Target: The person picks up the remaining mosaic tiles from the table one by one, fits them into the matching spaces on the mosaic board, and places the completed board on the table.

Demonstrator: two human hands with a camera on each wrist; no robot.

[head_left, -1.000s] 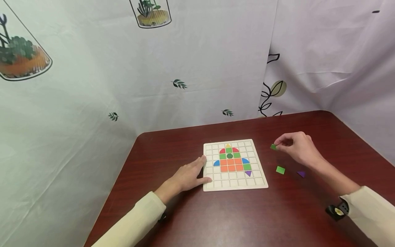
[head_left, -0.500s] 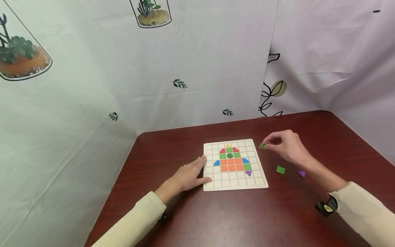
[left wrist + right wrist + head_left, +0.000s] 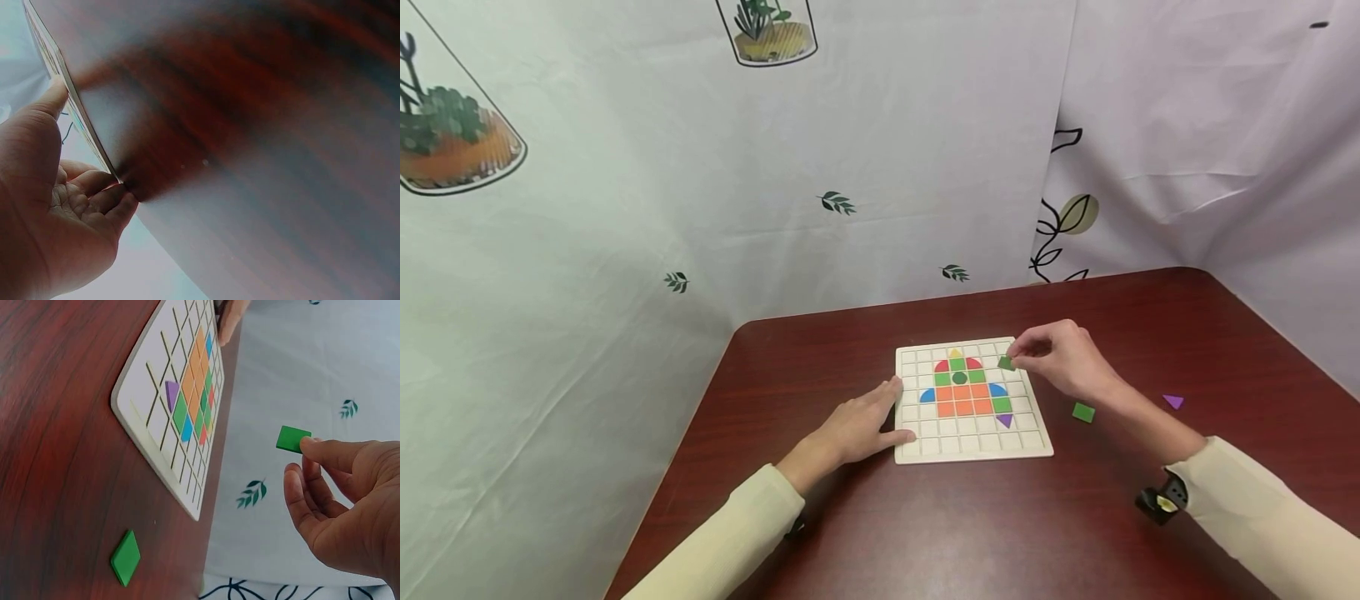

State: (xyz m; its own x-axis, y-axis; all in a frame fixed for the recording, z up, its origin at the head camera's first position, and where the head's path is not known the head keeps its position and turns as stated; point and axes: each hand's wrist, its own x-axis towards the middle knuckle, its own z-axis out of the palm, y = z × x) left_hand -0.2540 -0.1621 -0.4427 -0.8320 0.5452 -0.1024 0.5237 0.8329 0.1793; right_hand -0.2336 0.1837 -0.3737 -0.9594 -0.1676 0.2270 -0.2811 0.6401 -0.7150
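Note:
Between thumb and fingertips my right hand (image 3: 1063, 360) pinches a green square tile (image 3: 1006, 363), held over the upper right part of a white grid board (image 3: 973, 447). That green tile (image 3: 292, 439) stands out plainly in the right wrist view. On the board, orange, green, red, blue, yellow and purple pieces form a rocket-like figure. My left hand (image 3: 857, 427) lies at the board's left side, fingers extended along the edge and thumb over the lower left corner. In the left wrist view, the fingertips of this hand (image 3: 69, 212) touch the board's edge (image 3: 85, 125).
Another green square (image 3: 1083, 412) lies on the dark red table (image 3: 955, 525), right of the board. A purple triangle (image 3: 1173, 402) is farther right, beyond my forearm. A printed cloth (image 3: 880, 133) hangs behind the table.
My right hand has carried the green square tile leftward from the table to above the board. One loose purple triangle is now behind my forearm; another shows to its right. My left hand has stayed still.

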